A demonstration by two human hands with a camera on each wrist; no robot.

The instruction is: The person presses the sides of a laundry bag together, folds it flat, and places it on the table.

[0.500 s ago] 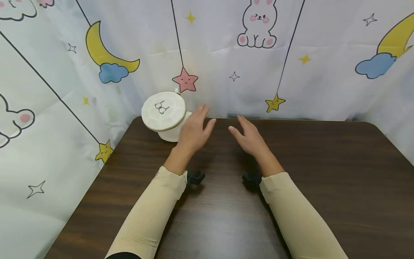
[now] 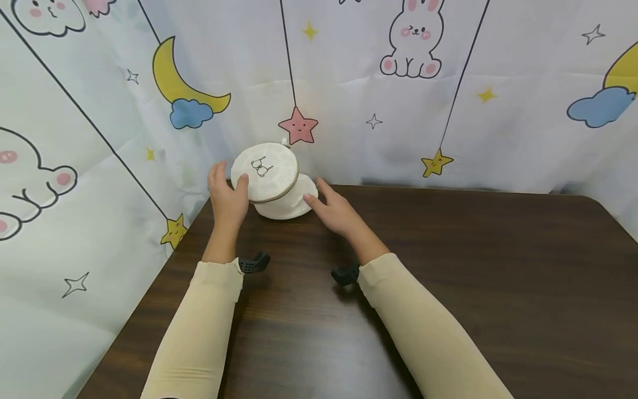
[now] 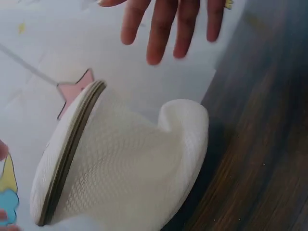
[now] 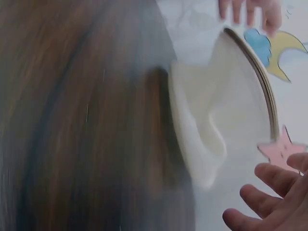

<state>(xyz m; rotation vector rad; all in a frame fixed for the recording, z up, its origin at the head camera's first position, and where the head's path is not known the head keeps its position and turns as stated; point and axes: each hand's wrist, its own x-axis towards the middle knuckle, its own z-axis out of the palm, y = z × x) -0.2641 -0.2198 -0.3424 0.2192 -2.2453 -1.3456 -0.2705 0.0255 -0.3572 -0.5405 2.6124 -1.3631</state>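
A white mesh wash bag [image 2: 269, 185] stands at the table's far left corner, its round zipped top tilted and printed with a small bear outline. My left hand [image 2: 228, 202] is at the bag's left side, its thumb in front of the rim in the head view. On the other side, my right hand [image 2: 340, 213] has its fingertips beside the bag's sagging lower part. Wrist views show a dark zipper band [image 3: 72, 154] round the top and a creased mesh wall [image 4: 197, 130]. Both hands have spread fingers [image 4: 276, 183] and grip nothing; the wrist views show gaps between fingers and bag.
The dark wooden table [image 2: 448, 288] stretches to the right and toward me. Behind it and on the left hangs a white curtain [image 2: 349, 94] printed with moons, stars and rabbits. Each wrist carries a small black device [image 2: 254, 262].
Both hands have shifted left. The left one has gone from in front of the bag's right side to its left side, and the right one has come close to its right side.
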